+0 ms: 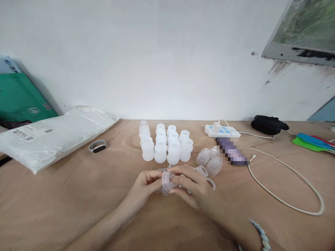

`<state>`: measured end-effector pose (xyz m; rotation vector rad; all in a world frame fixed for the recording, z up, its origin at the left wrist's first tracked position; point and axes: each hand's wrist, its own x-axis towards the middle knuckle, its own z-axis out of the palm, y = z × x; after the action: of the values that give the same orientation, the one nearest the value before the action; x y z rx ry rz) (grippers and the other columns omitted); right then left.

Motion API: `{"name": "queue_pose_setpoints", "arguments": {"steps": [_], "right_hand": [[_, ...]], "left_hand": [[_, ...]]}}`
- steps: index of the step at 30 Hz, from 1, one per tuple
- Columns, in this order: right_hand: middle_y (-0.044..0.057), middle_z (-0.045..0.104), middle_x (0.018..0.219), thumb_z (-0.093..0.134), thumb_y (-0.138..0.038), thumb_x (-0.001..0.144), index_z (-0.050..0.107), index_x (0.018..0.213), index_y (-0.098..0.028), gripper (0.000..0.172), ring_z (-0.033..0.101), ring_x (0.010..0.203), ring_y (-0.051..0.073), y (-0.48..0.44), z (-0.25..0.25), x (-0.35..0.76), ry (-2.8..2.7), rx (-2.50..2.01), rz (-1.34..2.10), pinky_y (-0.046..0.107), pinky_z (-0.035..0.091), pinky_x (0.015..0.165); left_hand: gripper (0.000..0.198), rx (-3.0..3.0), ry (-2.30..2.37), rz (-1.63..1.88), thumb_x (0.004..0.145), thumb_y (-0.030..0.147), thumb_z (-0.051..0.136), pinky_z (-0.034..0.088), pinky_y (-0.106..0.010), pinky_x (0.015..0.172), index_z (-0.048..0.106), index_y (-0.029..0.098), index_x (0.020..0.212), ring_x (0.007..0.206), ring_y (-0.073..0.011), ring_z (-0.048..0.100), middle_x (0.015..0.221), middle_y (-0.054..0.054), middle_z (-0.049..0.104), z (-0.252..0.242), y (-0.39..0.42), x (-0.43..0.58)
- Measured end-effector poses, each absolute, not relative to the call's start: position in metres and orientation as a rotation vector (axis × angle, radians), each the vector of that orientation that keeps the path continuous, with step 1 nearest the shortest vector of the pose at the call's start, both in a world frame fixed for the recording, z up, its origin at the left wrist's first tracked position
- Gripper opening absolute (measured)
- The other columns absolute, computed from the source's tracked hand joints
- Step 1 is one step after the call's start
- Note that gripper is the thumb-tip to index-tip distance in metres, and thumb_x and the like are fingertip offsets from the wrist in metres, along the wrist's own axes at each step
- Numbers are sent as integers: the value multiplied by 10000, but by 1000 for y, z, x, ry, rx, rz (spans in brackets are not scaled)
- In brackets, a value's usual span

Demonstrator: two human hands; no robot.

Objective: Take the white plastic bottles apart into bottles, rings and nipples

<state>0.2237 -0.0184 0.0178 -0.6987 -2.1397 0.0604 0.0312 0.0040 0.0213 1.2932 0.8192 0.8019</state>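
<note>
My left hand point(146, 183) is closed on a clear, ribbed screw ring point(165, 180) by its left side. The fingers of my right hand point(195, 183) grip the same ring from the right, and their tips cover part of it. More clear rings point(158, 190) lie on the table under and around my hands, partly hidden by them. Rows of frosted white baby bottles point(173, 153) stand just beyond my hands. The bottle at the back left carries a clear dome cap point(143, 124). To the right, several clear dome caps point(214, 166) rest close together.
A white plastic parcel point(60, 129) and a fitness band point(97, 146) lie on the wooden table point(78, 202) at left. Right of the bottles are a power strip point(222, 131), a phone point(231, 151), a looped white cable point(295, 174) and a black pouch point(268, 124).
</note>
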Motion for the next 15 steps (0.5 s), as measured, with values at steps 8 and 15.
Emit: {"name": "queue_pose_setpoints", "arguments": {"steps": [8, 15], "right_hand": [[57, 636, 897, 683, -284, 869, 614, 1164, -187, 318, 612, 775, 168, -22, 25, 221, -2105, -734, 317, 279, 544, 666], [8, 679, 801, 825, -326, 725, 694, 1013, -219, 335, 628, 707, 144, -21, 32, 226, -1924, -718, 708, 276, 517, 665]], "left_hand": [[276, 1372, 823, 726, 755, 424, 716, 434, -259, 670, 707, 154, 698, 704, -173, 570, 696, -23, 666, 28, 2, 30], [328, 1443, 730, 681, 746, 417, 694, 336, -221, 556, 562, 168, 579, 554, -107, 421, 555, 31, 506, 32, 3, 27]]}}
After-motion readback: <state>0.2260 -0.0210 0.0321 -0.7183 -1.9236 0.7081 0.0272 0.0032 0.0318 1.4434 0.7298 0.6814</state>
